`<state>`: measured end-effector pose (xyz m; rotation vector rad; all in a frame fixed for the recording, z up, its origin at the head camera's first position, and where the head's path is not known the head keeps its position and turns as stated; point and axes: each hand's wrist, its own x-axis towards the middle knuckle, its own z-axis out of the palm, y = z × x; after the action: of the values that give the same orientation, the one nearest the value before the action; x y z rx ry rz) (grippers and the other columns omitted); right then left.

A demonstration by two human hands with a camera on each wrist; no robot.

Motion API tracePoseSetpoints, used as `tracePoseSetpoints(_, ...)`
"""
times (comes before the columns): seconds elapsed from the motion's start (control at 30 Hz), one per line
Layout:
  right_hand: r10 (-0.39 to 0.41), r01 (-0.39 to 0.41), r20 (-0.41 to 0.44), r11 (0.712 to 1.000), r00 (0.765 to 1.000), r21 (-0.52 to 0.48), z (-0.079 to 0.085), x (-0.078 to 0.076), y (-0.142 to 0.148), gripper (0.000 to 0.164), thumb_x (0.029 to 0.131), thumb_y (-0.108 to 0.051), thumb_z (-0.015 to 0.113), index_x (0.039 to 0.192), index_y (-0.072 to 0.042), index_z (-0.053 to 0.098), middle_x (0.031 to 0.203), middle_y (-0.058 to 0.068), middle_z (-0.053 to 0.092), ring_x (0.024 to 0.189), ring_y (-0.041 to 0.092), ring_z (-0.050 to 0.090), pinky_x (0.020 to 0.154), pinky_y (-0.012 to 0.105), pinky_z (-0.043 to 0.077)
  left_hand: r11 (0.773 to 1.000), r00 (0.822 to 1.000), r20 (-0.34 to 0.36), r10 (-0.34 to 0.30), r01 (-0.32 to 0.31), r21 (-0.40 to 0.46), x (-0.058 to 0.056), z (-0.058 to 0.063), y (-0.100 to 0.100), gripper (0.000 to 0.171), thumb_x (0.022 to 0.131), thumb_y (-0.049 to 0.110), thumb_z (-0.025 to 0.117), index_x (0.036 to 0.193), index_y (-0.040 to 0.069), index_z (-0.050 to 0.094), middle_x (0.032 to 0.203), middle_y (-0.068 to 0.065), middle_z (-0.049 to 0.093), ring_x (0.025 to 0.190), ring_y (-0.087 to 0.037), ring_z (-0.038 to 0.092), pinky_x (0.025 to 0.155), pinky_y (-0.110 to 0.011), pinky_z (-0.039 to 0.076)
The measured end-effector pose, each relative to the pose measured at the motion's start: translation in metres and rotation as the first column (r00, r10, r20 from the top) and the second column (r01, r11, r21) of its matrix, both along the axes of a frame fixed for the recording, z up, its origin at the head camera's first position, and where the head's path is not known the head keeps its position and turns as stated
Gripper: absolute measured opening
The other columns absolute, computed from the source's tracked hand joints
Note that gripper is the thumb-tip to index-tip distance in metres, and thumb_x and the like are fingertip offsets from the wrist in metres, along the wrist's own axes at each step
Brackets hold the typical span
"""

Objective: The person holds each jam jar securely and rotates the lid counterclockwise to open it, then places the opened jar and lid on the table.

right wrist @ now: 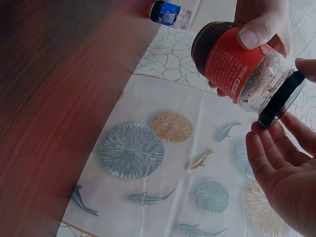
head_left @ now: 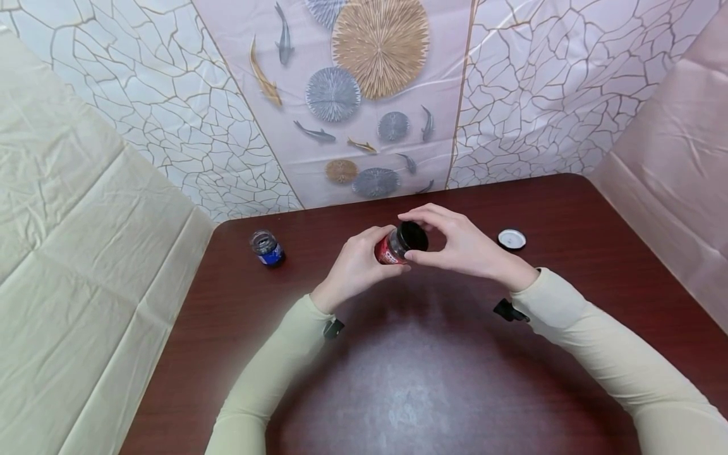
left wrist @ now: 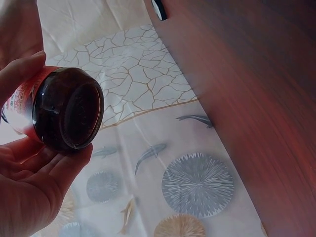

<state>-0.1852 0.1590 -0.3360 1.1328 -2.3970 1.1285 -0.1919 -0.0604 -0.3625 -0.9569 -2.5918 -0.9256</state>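
Note:
My left hand (head_left: 359, 260) grips a glass jar with a red label (right wrist: 232, 61), thumb on one side and fingers on the other. The jar is held tilted above the table, and its dark lower part (left wrist: 69, 111) faces the left wrist camera. Brown residue clings to the clear glass below its mouth. A black lid (right wrist: 282, 98) sits over the mouth, slightly askew to the jar in the right wrist view. My right hand (head_left: 461, 245) pinches the lid's rim between thumb and fingertips.
A small lidless jar with a blue label (head_left: 270, 251) stands at the table's left back. To the right of my hands, a white-faced lid (head_left: 512, 239) lies on the dark red table (head_left: 352, 392). Patterned cloth (head_left: 364, 114) hangs behind the back edge.

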Motion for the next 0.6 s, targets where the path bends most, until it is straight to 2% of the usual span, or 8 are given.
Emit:
tracePoseSetpoints(0.13, -0.023, 0.023, 0.010, 1.000, 1.000, 0.002, -0.0017, -0.0003, -0.0001, 0.061, 0.074, -0.037, 0.077, 0.128, -0.019, 0.054, 0.119, -0.005, 0.054, 0.100, 0.009, 0.055, 0.087, 0.028, 0.042, 1.000, 1.000, 0.001, -0.005, 0.005, 0.011, -0.0012, -0.0016, -0.0012, 0.058, 0.067, 0.038, 0.081, 0.116, 0.017, 0.059, 0.098, 0.007, 0.059, 0.086, -0.005, 0.054, 0.074, -0.021, 0.044)
tracePoseSetpoints(0.33, -0.089, 0.087, 0.071, 0.996, 0.994, 0.023, -0.0024, -0.0001, -0.0010, 0.063, 0.073, -0.048, 0.074, 0.125, -0.020, 0.055, 0.110, -0.010, 0.054, 0.099, 0.005, 0.053, 0.084, 0.033, 0.044, 1.000, 1.000, 0.001, -0.016, 0.016, 0.020, -0.0013, -0.0019, -0.0021, 0.057, 0.068, 0.038, 0.080, 0.116, 0.017, 0.059, 0.098, 0.007, 0.059, 0.086, -0.005, 0.053, 0.074, -0.021, 0.044)
tracePoseSetpoints(0.6, -0.105, 0.100, 0.061, 0.992, 0.993, 0.076, -0.0026, -0.0012, -0.0006, 0.061, 0.072, -0.052, 0.073, 0.121, -0.018, 0.059, 0.102, -0.010, 0.054, 0.092, 0.004, 0.052, 0.077, 0.034, 0.045, 1.000, 1.000, 0.001, -0.011, 0.011, 0.014, -0.0009, -0.0021, -0.0023, 0.058, 0.068, 0.039, 0.080, 0.117, 0.016, 0.059, 0.099, 0.006, 0.059, 0.085, -0.005, 0.053, 0.073, -0.021, 0.044)
